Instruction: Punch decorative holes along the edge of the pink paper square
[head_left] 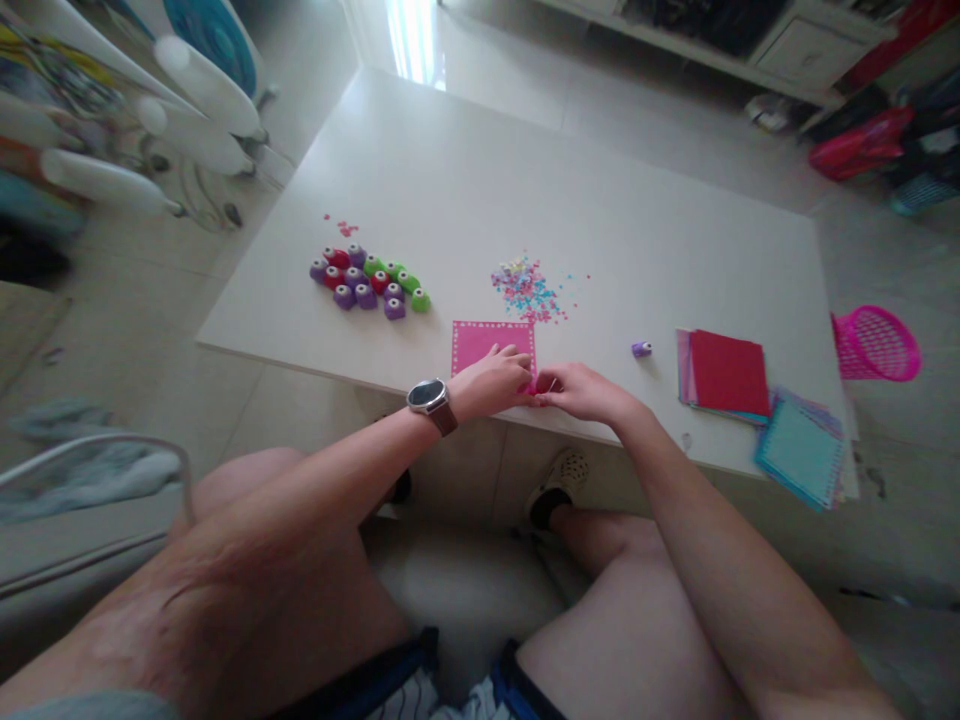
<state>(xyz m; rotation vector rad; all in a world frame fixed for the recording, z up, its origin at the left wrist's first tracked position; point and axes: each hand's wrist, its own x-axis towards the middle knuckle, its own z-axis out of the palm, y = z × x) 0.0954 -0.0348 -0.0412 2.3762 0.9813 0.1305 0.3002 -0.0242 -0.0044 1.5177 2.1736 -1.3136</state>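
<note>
A pink sheet of paper (484,340) lies near the table's front edge, with a row of small cut-out shapes along its borders. Across its lower right part rests my left hand (499,378), fingers spread on the paper. My right hand (574,390) is closed at the sheet's lower right corner, its thumb and fingers pinched together. A small reddish thing shows between the two hands, mostly hidden by the fingers. Beyond the sheet is a scatter of colourful paper confetti (529,290). A lone purple craft punch (641,349) lies to the right of my right hand.
Several purple, red and green craft punches (367,280) are grouped on the left, near a few red paper bits (345,229). A red-topped paper stack (727,372) and blue punched sheets (802,450) lie at the right, the latter overhanging the edge. A pink basket (877,343) stands beyond.
</note>
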